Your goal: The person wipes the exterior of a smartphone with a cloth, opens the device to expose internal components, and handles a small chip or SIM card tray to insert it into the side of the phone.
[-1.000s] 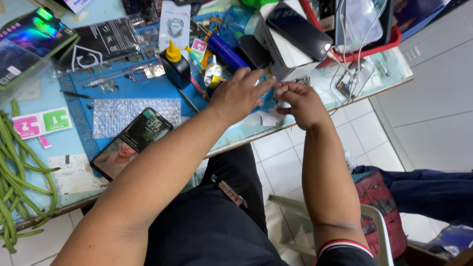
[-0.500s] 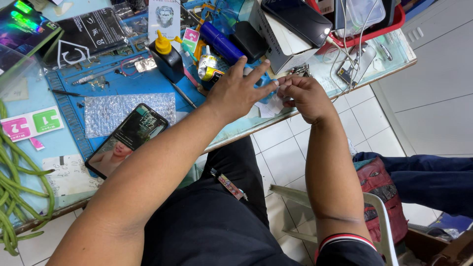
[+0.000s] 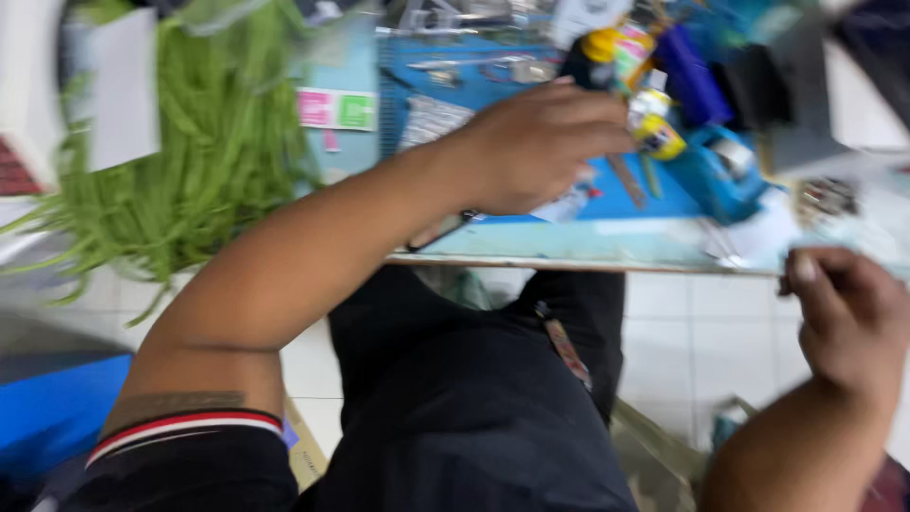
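Heavy blur: left hand (image 3: 540,142) curled over the blue mat (image 3: 588,204), contents hidden; right hand (image 3: 848,318) off its right edge, grip unclear; small yellow-capped bottle (image 3: 652,123) beside the left.

Your left hand (image 3: 536,142) rests on the mat (image 3: 664,199) at the middle of the desk (image 3: 588,248). Just to its right stands a small bottle (image 3: 652,123), with a box (image 3: 725,171) beyond that. Far left on the desk lies a bundle of long beans (image 3: 204,152), and a card (image 3: 337,108) sits between the beans and the mat. Your right hand (image 3: 848,318) hangs off the desk's near edge, at the right, over the floor (image 3: 701,341).
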